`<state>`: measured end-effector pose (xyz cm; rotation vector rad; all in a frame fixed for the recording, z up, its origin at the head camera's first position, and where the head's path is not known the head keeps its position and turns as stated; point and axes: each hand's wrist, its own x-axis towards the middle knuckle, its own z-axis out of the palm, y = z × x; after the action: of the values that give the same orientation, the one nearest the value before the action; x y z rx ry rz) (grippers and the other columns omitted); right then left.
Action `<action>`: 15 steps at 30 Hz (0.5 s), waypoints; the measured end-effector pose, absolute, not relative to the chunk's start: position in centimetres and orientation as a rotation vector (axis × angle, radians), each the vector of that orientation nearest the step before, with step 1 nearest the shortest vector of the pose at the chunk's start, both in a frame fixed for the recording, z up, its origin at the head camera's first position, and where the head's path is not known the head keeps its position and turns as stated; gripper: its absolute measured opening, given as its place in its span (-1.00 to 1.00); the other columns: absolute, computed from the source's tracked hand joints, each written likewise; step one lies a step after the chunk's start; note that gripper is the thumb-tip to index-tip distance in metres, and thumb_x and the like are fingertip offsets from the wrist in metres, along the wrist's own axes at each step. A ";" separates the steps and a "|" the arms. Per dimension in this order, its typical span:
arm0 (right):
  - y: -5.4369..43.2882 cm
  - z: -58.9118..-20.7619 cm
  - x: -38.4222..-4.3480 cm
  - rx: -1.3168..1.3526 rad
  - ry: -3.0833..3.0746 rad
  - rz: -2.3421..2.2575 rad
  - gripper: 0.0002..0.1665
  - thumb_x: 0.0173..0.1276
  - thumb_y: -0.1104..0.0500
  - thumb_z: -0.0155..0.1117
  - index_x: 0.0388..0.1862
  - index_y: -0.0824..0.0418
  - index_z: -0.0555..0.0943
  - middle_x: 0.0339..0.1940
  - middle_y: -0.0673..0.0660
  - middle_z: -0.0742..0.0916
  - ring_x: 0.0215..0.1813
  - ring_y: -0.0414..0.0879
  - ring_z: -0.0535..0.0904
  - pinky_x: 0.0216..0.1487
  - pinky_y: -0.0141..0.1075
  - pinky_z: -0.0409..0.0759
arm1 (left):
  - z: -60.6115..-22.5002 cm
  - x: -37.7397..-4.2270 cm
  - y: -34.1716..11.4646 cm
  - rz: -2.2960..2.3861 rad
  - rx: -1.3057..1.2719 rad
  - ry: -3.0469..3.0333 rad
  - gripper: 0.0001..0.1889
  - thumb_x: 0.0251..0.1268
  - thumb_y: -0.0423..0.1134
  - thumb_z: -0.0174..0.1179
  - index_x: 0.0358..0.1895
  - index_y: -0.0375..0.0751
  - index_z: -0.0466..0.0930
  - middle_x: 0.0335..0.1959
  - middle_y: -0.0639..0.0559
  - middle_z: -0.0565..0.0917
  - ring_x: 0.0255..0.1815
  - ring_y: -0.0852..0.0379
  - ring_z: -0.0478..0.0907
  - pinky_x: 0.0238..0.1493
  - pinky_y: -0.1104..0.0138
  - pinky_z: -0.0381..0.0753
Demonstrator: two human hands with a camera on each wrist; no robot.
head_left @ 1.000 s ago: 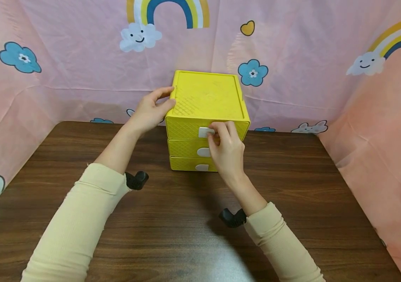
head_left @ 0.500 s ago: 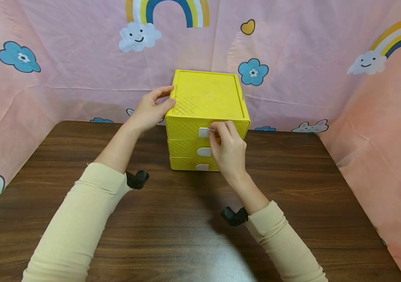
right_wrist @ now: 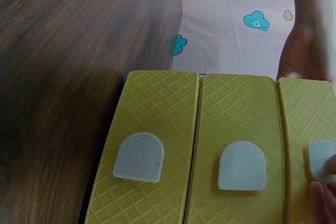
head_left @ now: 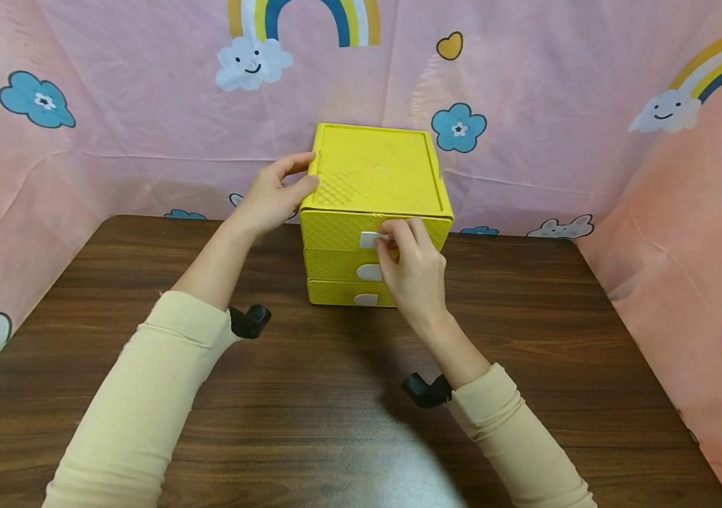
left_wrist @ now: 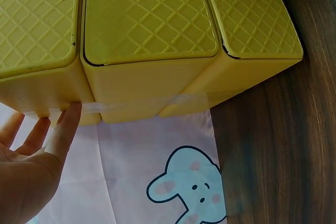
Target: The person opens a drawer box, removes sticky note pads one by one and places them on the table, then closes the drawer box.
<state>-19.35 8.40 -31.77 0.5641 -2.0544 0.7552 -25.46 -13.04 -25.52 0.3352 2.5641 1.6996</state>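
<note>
A yellow three-drawer cabinet (head_left: pixel 373 162) stood upright at the back of a dark wood table (head_left: pixel 310 402), before a pink cloth backdrop (head_left: pixel 157 106) printed with rainbows and flowers. Both your arms reached forward to it, in cream sleeves (head_left: pixel 138 381) folded back below the wrists.

Your left hand (head_left: pixel 274 197) came in from the lower left and rested against the upper left side of the cabinet, its fingers extended and loosely spread, the thumb apart from the index finger at the top edge; it gripped nothing.

Your right hand (head_left: pixel 416 271) came up from the lower right, its back turned toward the head camera. Its fingers were bent and its thumb and fingertips narrowed in a pinch on the white top handle (head_left: pixel 370 240). A thin dark line ran above the top drawer front (head_left: pixel 332 231). Below it, the white middle handle (head_left: pixel 368 271) and white bottom handle (head_left: pixel 365 300) were untouched.
</note>
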 end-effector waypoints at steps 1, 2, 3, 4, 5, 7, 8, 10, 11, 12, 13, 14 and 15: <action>8.4 -31.8 -19.3 0.564 -2.058 0.753 -0.92 0.21 0.29 0.25 -0.31 0.25 0.55 -0.38 0.13 0.56 -0.34 -0.11 0.64 -0.48 -0.31 0.58 | -25.5 -25.5 -13.0 1.702 0.339 2.564 -0.45 0.36 -0.02 -0.03 0.40 0.06 0.16 0.37 0.04 0.23 0.13 0.07 0.44 -0.06 0.32 0.49; 8.4 -31.8 -19.2 0.564 -2.062 0.749 -0.92 0.21 0.28 0.25 -0.31 0.25 0.55 -0.38 0.13 0.56 -0.34 -0.11 0.65 -0.48 -0.31 0.58 | -25.5 -25.5 -13.0 1.702 0.342 2.565 -0.45 0.36 -0.03 -0.03 0.40 0.05 0.16 0.37 0.04 0.24 0.13 0.07 0.44 -0.06 0.33 0.49; 8.5 -31.7 -19.2 0.564 -2.066 0.745 -0.91 0.21 0.28 0.26 -0.31 0.25 0.55 -0.38 0.13 0.56 -0.34 -0.11 0.65 -0.48 -0.30 0.59 | -25.5 -25.5 -13.0 1.704 0.343 2.565 -0.45 0.36 -0.03 -0.03 0.40 0.05 0.16 0.37 0.04 0.24 0.13 0.07 0.44 -0.05 0.33 0.49; 8.5 -31.7 -19.1 0.563 -2.069 0.741 -0.91 0.21 0.28 0.26 -0.31 0.25 0.55 -0.38 0.13 0.56 -0.34 -0.11 0.64 -0.48 -0.30 0.58 | -25.5 -25.5 -13.0 1.703 0.344 2.568 -0.45 0.37 -0.03 -0.03 0.40 0.04 0.16 0.36 0.03 0.24 0.12 0.06 0.44 -0.06 0.33 0.49; 8.5 -31.7 -19.1 0.564 -2.073 0.736 -0.91 0.21 0.28 0.26 -0.31 0.25 0.55 -0.39 0.13 0.56 -0.34 -0.11 0.64 -0.49 -0.30 0.58 | -25.5 -25.5 -13.0 1.702 0.345 2.570 -0.45 0.37 -0.04 -0.03 0.40 0.04 0.16 0.36 0.03 0.24 0.12 0.06 0.44 -0.06 0.33 0.49; 8.5 -31.7 -18.9 0.563 -2.078 0.728 -0.91 0.21 0.28 0.27 -0.31 0.24 0.55 -0.39 0.12 0.56 -0.34 -0.12 0.64 -0.49 -0.29 0.58 | -25.5 -25.5 -12.9 1.695 0.345 2.577 -0.45 0.37 -0.03 -0.03 0.40 0.05 0.16 0.36 0.03 0.24 0.11 0.06 0.45 -0.08 0.34 0.49; 8.6 -31.6 -18.8 0.565 -2.081 0.726 -0.91 0.21 0.28 0.27 -0.31 0.24 0.55 -0.39 0.12 0.56 -0.34 -0.12 0.64 -0.49 -0.29 0.58 | -25.5 -25.5 -12.9 1.690 0.343 2.582 -0.45 0.37 -0.03 -0.03 0.40 0.05 0.16 0.36 0.04 0.24 0.10 0.07 0.45 -0.09 0.34 0.49; 8.6 -31.6 -18.7 0.568 -2.084 0.724 -0.92 0.21 0.28 0.27 -0.31 0.23 0.55 -0.39 0.12 0.57 -0.35 -0.12 0.64 -0.49 -0.28 0.58 | -25.5 -25.5 -12.9 1.688 0.339 2.586 -0.46 0.37 -0.02 -0.04 0.40 0.06 0.16 0.37 0.05 0.24 0.07 0.08 0.46 -0.12 0.36 0.49; 8.6 -31.5 -18.6 0.571 -2.087 0.721 -0.92 0.21 0.28 0.26 -0.31 0.23 0.55 -0.39 0.12 0.57 -0.35 -0.12 0.64 -0.49 -0.29 0.58 | -25.5 -25.5 -12.9 1.688 0.337 2.588 -0.46 0.37 -0.02 -0.04 0.39 0.07 0.16 0.37 0.05 0.24 0.05 0.09 0.47 -0.14 0.36 0.49; 8.6 -31.5 -18.6 0.574 -2.088 0.720 -0.93 0.21 0.28 0.26 -0.31 0.23 0.56 -0.39 0.11 0.57 -0.35 -0.12 0.64 -0.48 -0.29 0.58 | -25.5 -25.4 -12.9 1.687 0.332 2.588 -0.46 0.37 -0.02 -0.04 0.39 0.07 0.16 0.37 0.06 0.24 0.04 0.10 0.47 -0.15 0.36 0.48; 8.6 -31.5 -18.5 0.575 -2.090 0.715 -0.93 0.22 0.28 0.25 -0.32 0.23 0.56 -0.39 0.11 0.57 -0.35 -0.12 0.64 -0.49 -0.29 0.58 | -25.5 -25.4 -12.9 1.684 0.329 2.590 -0.46 0.37 -0.01 -0.04 0.39 0.08 0.16 0.37 0.06 0.24 0.03 0.11 0.46 -0.17 0.36 0.48; 8.7 -31.5 -18.4 0.578 -2.089 0.714 -0.94 0.22 0.28 0.25 -0.32 0.23 0.56 -0.39 0.11 0.57 -0.35 -0.12 0.64 -0.49 -0.29 0.58 | -25.5 -25.4 -12.9 1.682 0.325 2.591 -0.46 0.37 -0.01 -0.04 0.39 0.08 0.16 0.37 0.07 0.23 0.03 0.11 0.46 -0.17 0.36 0.47; 8.7 -31.5 -18.4 0.583 -2.087 0.712 -0.94 0.22 0.28 0.25 -0.32 0.23 0.57 -0.40 0.11 0.58 -0.35 -0.12 0.64 -0.50 -0.30 0.57 | -25.5 -25.4 -12.9 1.678 0.323 2.592 -0.46 0.37 -0.01 -0.04 0.39 0.09 0.16 0.37 0.07 0.23 0.04 0.11 0.45 -0.16 0.34 0.47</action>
<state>-18.39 8.68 -31.52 0.5825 -2.0872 0.7121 -25.36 -12.91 -25.47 0.3225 2.5921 1.6780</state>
